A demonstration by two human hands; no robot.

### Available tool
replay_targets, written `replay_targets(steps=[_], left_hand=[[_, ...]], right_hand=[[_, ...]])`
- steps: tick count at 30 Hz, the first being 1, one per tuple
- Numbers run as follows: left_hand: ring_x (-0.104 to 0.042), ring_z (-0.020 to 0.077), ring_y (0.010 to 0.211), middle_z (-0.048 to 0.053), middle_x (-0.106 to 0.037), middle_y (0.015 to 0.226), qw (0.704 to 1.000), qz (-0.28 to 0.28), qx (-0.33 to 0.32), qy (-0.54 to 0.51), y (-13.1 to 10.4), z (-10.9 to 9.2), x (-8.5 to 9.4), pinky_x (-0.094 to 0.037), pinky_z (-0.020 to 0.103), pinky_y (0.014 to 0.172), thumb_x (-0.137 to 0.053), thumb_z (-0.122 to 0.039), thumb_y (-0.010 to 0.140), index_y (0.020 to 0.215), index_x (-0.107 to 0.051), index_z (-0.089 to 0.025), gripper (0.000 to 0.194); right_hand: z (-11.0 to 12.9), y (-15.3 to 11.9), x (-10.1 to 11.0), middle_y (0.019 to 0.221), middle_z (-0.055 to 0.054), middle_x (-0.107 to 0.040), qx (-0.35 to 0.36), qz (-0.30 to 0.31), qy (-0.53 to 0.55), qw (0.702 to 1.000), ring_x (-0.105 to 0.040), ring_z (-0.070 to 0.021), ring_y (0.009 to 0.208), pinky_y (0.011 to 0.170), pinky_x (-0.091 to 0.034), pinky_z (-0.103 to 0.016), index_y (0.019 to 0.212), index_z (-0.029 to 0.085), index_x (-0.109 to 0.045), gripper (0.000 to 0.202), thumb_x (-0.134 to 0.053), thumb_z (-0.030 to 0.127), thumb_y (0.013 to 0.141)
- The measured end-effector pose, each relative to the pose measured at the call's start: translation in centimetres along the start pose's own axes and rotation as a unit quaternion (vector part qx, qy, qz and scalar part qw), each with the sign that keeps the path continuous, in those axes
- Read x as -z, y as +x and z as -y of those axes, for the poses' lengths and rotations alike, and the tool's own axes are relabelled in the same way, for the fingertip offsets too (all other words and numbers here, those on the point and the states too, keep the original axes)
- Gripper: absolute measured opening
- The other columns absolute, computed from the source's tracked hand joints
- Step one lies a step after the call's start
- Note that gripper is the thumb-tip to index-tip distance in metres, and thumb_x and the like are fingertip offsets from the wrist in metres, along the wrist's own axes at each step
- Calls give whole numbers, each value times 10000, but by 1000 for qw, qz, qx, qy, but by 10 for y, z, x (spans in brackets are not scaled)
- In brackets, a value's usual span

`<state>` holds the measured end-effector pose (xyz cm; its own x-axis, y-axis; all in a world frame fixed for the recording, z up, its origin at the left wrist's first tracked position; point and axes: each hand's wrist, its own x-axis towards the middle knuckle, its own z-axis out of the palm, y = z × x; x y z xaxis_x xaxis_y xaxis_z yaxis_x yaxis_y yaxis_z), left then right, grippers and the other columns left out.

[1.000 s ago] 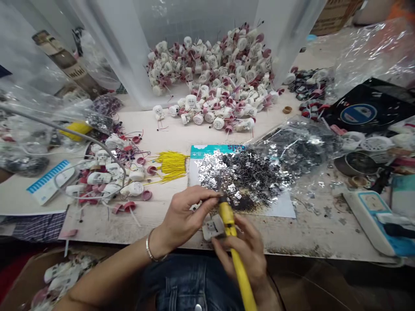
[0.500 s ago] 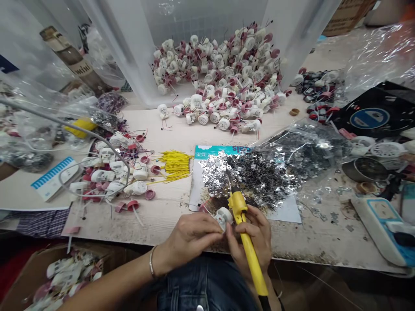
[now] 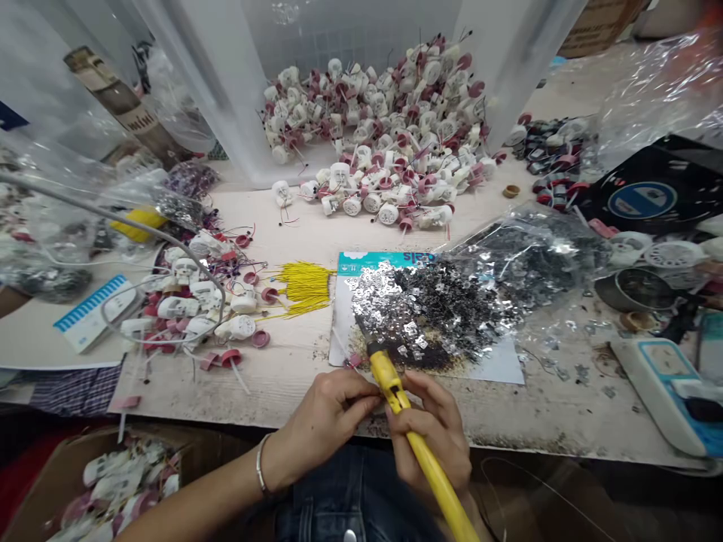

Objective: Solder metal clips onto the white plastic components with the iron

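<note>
Beyond the pinched left hand (image 3: 321,414) and the right hand (image 3: 443,444) gripping a yellow soldering iron (image 3: 422,452), packaging (image 3: 120,108) reads "mini".

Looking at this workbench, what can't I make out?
Head view:
What, if anything, the left hand pinches: fingers and the yellow rod-shaped tool hide it.
That tool's lower end: cut off by the bottom edge.
Wording on the blue oval label of the black plastic bag: blurred.

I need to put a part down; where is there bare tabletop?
Bare tabletop shows between the white parts behind and the yellow wires. Another patch, lightly specked, lies between the red caps and the left hand. It is crowded over most of the card, under metal pieces, and rightward around the clear bag.
</note>
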<state>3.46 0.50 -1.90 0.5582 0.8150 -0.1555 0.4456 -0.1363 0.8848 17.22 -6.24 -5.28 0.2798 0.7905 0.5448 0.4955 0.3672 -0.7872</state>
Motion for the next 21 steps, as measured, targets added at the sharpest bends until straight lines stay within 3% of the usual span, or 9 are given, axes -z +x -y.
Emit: replay_targets(steps=[4, 8, 10, 15, 18, 21], left_hand=[[-659, 124, 680, 2, -710, 749, 998, -50, 20, -37, -5, 7, -4, -512, 189, 646, -676, -156, 794, 867, -657, -162, 75], [-635, 123, 673, 10, -699, 724, 994, -77, -59, 41, -9, 12, -4, -491, 194, 638, -650, -164, 824, 806, -669, -168, 27], [-637, 128, 699, 18, -712, 748, 993, -67, -79, 61, -9, 11, -4, -489, 205, 661, -617, -159, 852, 843, -694, -178, 79], [-627, 140, 716, 24, -700, 753, 997, -47, -50, 44, -8, 5, -4, -487, 231, 678, -583, -143, 857, 824, -686, -174, 112], [-621, 150, 739, 26, -687, 761, 998, -34, -31, 47, -10, 5, -4, -490, 252, 701, -577, -140, 853, 825, -677, -179, 111], [-626, 183, 872, 65, -686, 895, 995, -56, -38, 78, -13, 9, -6, -496, 301, 788, -569, -146, 857, 837, -680, -180, 118]], right_hand=[[4, 0, 0, 1185, -52, -502, -70, -48, 8, 996, -660, -158, 983, 733, -625, -269, 734, 193, -504, 221, -638, 18, 754], [3, 2, 1, 1167, -58, -526, -102, -12, -20, 994, -642, -162, 1032, 791, -598, -265, 738, 198, -503, 200, -665, 87, 773], [1, 2, 1, 1165, -60, -528, -89, -19, -37, 995, -633, -160, 1049, 809, -588, -251, 736, 193, -506, 201, -671, 84, 769], [-3, -6, 0, 1269, -67, -487, 53, -8, -64, 997, -646, -144, 1027, 779, -591, -193, 811, 172, -589, 185, -600, -7, 764], [-2, -8, 2, 1257, -72, -502, 32, 27, -14, 999, -662, -158, 1006, 744, -608, -221, 789, 179, -579, 192, -557, -11, 777], [0, -9, 12, 1243, -68, -530, -10, -18, 1, 1000, -693, -154, 911, 667, -619, -245, 776, 189, -562, 195, -586, -3, 765]])
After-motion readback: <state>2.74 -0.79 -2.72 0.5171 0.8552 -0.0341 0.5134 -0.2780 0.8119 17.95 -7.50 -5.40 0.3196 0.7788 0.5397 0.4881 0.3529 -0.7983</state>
